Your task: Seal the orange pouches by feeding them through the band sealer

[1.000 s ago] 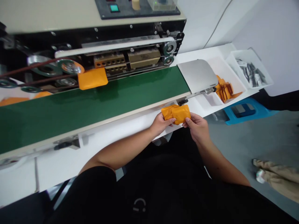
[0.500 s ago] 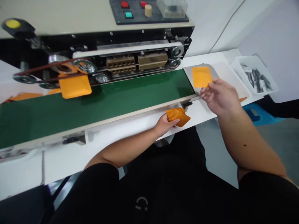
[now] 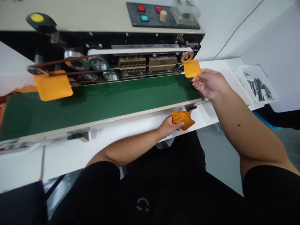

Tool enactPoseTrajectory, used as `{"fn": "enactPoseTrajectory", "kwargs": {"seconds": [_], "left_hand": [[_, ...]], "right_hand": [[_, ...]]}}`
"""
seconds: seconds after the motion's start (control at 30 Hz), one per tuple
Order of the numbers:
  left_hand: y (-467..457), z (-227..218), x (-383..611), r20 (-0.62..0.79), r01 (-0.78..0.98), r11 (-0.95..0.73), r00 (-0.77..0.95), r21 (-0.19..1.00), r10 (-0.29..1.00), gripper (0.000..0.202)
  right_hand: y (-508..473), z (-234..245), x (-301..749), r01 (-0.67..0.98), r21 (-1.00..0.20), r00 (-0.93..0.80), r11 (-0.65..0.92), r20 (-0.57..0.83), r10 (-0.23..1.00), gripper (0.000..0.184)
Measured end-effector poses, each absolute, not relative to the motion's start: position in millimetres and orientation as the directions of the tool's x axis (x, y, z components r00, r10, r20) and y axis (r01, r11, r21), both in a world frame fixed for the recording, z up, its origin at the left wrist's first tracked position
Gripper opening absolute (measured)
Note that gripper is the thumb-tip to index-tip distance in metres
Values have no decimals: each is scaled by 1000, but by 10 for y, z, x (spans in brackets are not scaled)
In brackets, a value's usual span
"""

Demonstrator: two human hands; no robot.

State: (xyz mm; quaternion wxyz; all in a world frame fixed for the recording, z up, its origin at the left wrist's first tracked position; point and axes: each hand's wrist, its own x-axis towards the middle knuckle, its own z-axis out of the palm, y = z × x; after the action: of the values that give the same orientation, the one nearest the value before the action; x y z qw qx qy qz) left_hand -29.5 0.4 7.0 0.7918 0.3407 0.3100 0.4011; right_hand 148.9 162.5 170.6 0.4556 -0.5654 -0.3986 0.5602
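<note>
A flat orange foil pouch (image 3: 192, 68) hangs at the right end of the sealing machine's feed, just below a steel guide wheel (image 3: 187, 57) and above the end of a green conveyor belt (image 3: 100, 103). The right hand (image 3: 209, 83) pinches the pouch's lower edge in a narrow grip between thumb and fingers. The left hand (image 3: 169, 126) is closed snugly around a bunched wad of orange foil pouches (image 3: 182, 120), held just in front of the conveyor's pale front rail (image 3: 117, 121) and above a white work table (image 3: 65, 159). The rail lies between the left hand and the belt. Behind the right-hand pouch, brass heating blocks (image 3: 147, 64) sit in a row under a white band (image 3: 140, 50), with pulleys and a brown drive belt (image 3: 65, 61) running to the left. Far along the belt, a second flat orange pouch (image 3: 53, 85) lies at the left end. The right forearm (image 3: 243, 122) crosses toward a white plastic bin of dark strips (image 3: 256, 84), which sits well to the right of the hand, on the table's far end.
</note>
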Motion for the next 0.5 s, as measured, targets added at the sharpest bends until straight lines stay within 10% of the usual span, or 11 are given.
{"fn": "enactPoseTrajectory", "kwargs": {"seconds": [0.23,0.5], "left_hand": [[6,69,-300,-238,-423,457,475,782,847,89],[21,68,-293,-238,-437,454,463,777,854,88]], "right_hand": [[1665,1768,1307,146,-952,8,-269,-271,963,13],[404,1490,1398,323,-924,171,206,271,947,16]]}}
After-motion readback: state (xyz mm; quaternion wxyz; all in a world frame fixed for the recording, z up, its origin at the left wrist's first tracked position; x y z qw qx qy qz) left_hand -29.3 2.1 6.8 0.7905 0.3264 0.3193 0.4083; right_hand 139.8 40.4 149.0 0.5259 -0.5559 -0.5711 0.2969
